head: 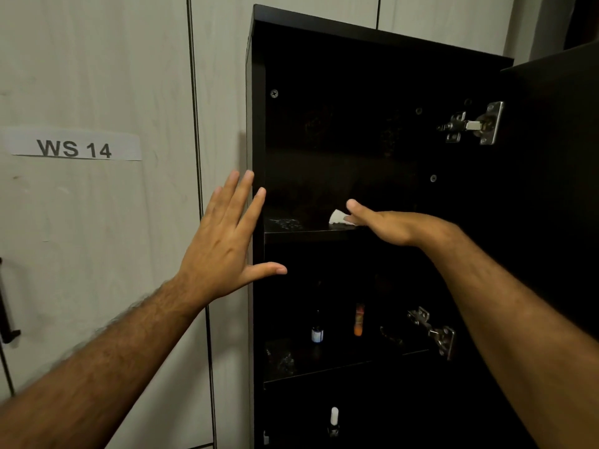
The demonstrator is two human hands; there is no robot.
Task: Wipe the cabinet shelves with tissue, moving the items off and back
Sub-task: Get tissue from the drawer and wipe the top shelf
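Note:
A tall black cabinet (257, 124) stands with its door swung out to the right. My right hand (379, 223) lies flat on the top shelf (304, 235), pressing a white tissue (338, 218) against the board; only a corner of the tissue shows past my fingers. That shelf holds nothing else that I can see. My left hand (227, 234) rests flat, fingers spread, against the cabinet's left front edge. On the middle shelf (324, 371) stand a small dark bottle (317, 328) and an orange tube (359, 320). A white-capped bottle (334, 422) stands on the shelf below.
The open door (557, 189) hangs at the right on two metal hinges (473, 124). A pale wall panel with a "WS 14" label (74, 148) is left of the cabinet, with a dark handle (6, 315) at the far left edge.

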